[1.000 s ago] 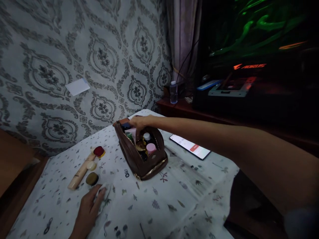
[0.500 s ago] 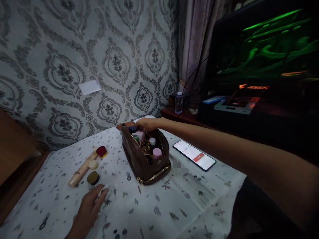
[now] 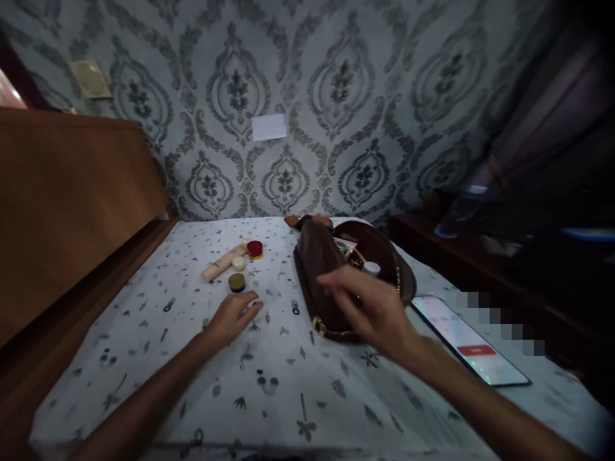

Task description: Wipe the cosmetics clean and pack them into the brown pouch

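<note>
A brown cosmetic pouch point(image 3: 321, 269) stands open on the patterned sheet point(image 3: 269, 378), with small bottles and caps showing inside. My right hand point(image 3: 372, 309) hovers in front of the pouch, fingers spread, holding nothing. My left hand point(image 3: 232, 316) rests flat on the sheet just left of the pouch, fingers stretched out. Just beyond the left hand lie a beige tube point(image 3: 221, 264), a red-lidded jar point(image 3: 254, 248), a small cream cap point(image 3: 238, 263) and a dark round jar point(image 3: 236, 282).
A phone point(image 3: 473, 349) with a lit screen lies on the sheet to the right of the pouch. A wooden headboard point(image 3: 67, 205) runs along the left. Patterned wallpaper with a white card point(image 3: 269, 127) stands behind. A dark side table with a water bottle point(image 3: 459, 214) is at right.
My right hand has come out of the back of the pouch and now hovers in front of it. The view has swung left. The left hand stays on the sheet.
</note>
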A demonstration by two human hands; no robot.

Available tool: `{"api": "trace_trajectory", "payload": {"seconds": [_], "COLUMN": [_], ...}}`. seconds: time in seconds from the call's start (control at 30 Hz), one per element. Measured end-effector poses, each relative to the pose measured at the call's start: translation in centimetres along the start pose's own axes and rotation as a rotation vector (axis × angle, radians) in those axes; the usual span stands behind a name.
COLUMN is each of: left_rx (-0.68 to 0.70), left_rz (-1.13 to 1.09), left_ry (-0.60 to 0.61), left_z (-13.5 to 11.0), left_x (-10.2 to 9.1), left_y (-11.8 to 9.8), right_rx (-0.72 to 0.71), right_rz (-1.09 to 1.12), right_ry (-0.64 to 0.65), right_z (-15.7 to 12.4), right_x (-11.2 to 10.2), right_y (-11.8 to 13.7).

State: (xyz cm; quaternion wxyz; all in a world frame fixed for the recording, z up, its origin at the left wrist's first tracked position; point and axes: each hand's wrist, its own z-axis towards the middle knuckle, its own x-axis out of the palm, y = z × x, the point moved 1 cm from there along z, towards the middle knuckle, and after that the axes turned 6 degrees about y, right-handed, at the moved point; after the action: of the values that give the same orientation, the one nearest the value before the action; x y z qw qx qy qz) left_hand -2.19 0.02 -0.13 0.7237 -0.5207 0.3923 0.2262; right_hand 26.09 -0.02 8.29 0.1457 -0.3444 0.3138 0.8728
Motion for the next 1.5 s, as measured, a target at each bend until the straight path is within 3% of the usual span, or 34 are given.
{"api": "trace_trajectory", "payload": {"seconds": [0.1,0.2,0.27,0.4,0.57,0.7,0.9,1.07,1.17,1.27,1.37,1.5], "left_rx": [-0.004,-0.11,-0.242,-0.322,-0.342,-0.377,-0.328,0.007,0.077,0.098,0.096,-0.124], "left_rz": [0.089,0.248,0.362,0.409,0.448,0.466,0.473,0.205,0.115,0.015,-0.222,-0.544], "left_ry": [-0.131,-0.211,-0.186,-0.1,-0.008,-0.013,-0.038,-0.18,-0.234,-0.253,-0.31,-0.56], "left_z": [2.7,7.1,10.2,14.4,16.0,16.3,13.8,7.2,2.7,-0.1,-0.7,-0.2], "left_x": [-2.9,-5.9,-6.9,-5.8,-3.2,-2.8,-3.4,-2.6,-1.4,-0.4,0.1,0.4], "left_y": [0.3,0.9,1.4,2.2,2.9,2.5,0.4,-1.6,-2.6,-3.1,-2.5,-0.2], "right_rx": [-0.021,0.201,0.423,0.704,0.73,0.743,0.746,0.736,0.744,0.748,0.748,0.745], "right_rz": [0.196,0.368,0.562,0.851,1.008,1.113,1.269,1.478,1.633,1.698,1.743,1.769], "right_ry": [0.123,0.275,0.343,0.276,0.204,0.201,0.139,0.106,0.094,0.07,0.101,0.128], "right_z": [-0.9,-0.1,0.8,1.5,0.4,0.5,1.4,1.2,1.1,0.9,0.6,0.6], "right_x": [4.5,9.1,11.8,15.2,15.8,15.6,15.5,15.0,15.1,15.3,15.2,14.9], "right_y": [1.1,0.7,-0.1,-2.0,-3.1,-2.9,-2.7,-2.2,-1.7,-1.2,-1.0,-1.2]}}
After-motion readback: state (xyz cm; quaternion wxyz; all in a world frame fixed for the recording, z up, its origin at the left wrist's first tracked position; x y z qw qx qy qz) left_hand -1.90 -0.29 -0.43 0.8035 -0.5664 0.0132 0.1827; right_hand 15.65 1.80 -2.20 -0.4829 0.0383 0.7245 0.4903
